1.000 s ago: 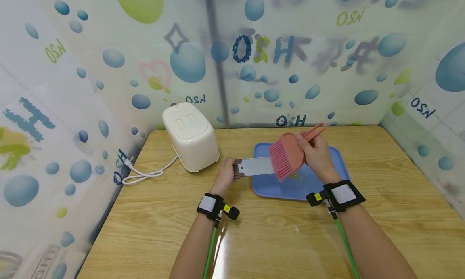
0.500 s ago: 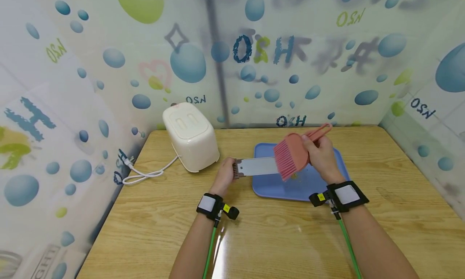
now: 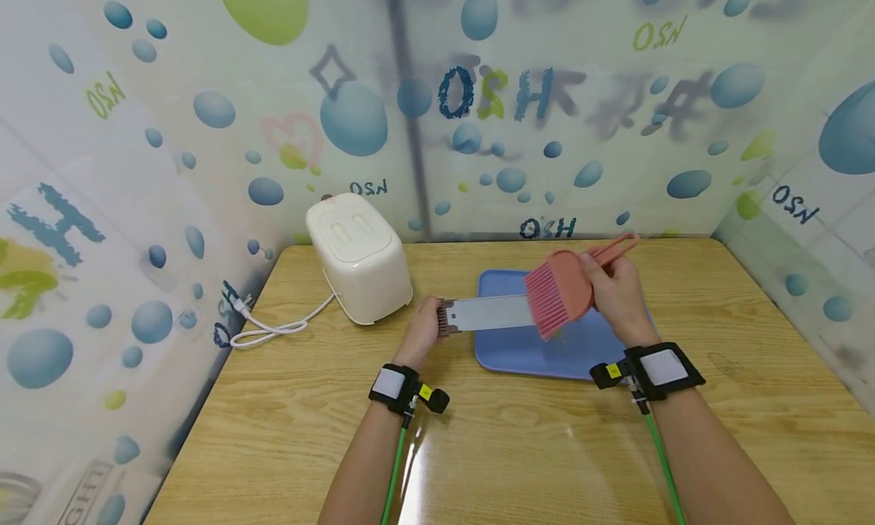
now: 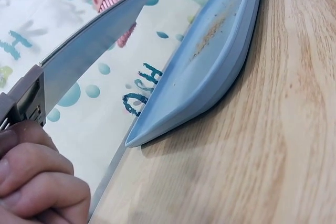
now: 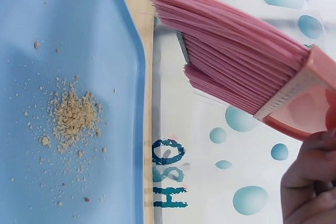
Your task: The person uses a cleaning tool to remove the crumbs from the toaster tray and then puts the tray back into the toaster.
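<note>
My left hand (image 3: 420, 332) grips the slotted end of a flat metal crumb tray (image 3: 488, 314), which reaches out over the blue tray (image 3: 519, 358). In the left wrist view the crumb tray (image 4: 89, 51) hangs tilted, well above the blue tray. With thumb and fingers, my right hand (image 3: 618, 297) holds a pink brush (image 3: 573, 282) by its handle. The bristles (image 5: 231, 40) lie across the far end of the crumb tray, hiding it. Beneath, a small heap of light brown crumbs (image 5: 76, 118) lies scattered on the blue tray.
A cream toaster (image 3: 358, 259) stands at the back left of the wooden table (image 3: 506, 457). Its white cord (image 3: 273, 330) with the plug lies at the left edge. Patterned curtains enclose the table at the back and sides.
My right hand has drawn the brush to the right along the crumb tray, showing more of the metal. My left hand and the crumb tray have stayed put.
</note>
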Motion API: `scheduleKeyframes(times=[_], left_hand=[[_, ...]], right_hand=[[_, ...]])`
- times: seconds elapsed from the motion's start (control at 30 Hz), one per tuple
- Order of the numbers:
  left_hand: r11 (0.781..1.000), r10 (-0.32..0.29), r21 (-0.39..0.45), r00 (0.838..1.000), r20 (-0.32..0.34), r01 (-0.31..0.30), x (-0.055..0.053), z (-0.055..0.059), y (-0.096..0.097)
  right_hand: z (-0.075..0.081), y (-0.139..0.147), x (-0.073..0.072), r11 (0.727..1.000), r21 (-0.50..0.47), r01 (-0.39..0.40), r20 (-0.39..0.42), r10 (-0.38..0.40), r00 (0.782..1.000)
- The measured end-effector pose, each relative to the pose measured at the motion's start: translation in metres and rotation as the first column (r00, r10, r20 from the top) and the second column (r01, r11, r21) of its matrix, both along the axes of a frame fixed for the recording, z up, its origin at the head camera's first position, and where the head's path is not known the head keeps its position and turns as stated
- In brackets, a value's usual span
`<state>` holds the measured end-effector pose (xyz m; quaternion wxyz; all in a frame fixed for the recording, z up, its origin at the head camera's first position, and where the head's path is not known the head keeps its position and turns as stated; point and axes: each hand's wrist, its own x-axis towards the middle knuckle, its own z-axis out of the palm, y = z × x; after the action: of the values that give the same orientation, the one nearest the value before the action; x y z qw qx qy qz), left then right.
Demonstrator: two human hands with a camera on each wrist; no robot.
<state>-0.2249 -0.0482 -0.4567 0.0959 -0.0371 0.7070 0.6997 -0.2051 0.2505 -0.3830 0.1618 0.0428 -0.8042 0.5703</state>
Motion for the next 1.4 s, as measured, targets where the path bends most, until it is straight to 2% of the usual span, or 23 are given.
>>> scheduleKeyframes(times=[0.4, 0.6, 0.7, 0.8, 0.97, 1.2, 1.4], left_hand=[[1.0, 0.009, -0.018, 1.0, 0.02, -0.008, 0.0, 0.001, 0.0], [1.0, -0.004, 0.005, 1.0, 0.015, 0.004, 0.002, 0.002, 0.002], [1.0, -0.008, 0.021, 1.0, 0.013, 0.007, 0.002, 0.001, 0.002], [1.0, -0.01, 0.017, 1.0, 0.007, 0.01, 0.002, 0.001, 0.003], [1.0, -0.015, 0.001, 1.0, -0.003, 0.015, 0.001, 0.0, 0.003], [1.0, -0.012, -0.023, 1.0, 0.006, 0.012, 0.0, -0.002, 0.002], [0.999, -0.025, -0.033, 1.0, -0.017, 0.025, 0.0, -0.001, 0.003]], right_hand=[[0.004, 0.008, 0.002, 0.998, 0.04, 0.057, -0.009, -0.057, 0.998], [0.018, 0.005, 0.001, 0.999, -0.005, 0.048, -0.073, -0.048, 0.996], [0.028, -0.005, 0.0, 1.0, -0.024, 0.015, -0.11, -0.017, 0.994], [0.037, -0.023, -0.002, 0.997, -0.051, -0.051, -0.127, 0.044, 0.991], [0.043, -0.055, -0.007, 0.983, -0.083, -0.166, -0.123, 0.155, 0.98], [0.032, -0.083, -0.011, 0.958, -0.085, -0.274, -0.078, 0.268, 0.96], [0.016, -0.093, -0.011, 0.956, -0.076, -0.283, -0.026, 0.281, 0.959]])
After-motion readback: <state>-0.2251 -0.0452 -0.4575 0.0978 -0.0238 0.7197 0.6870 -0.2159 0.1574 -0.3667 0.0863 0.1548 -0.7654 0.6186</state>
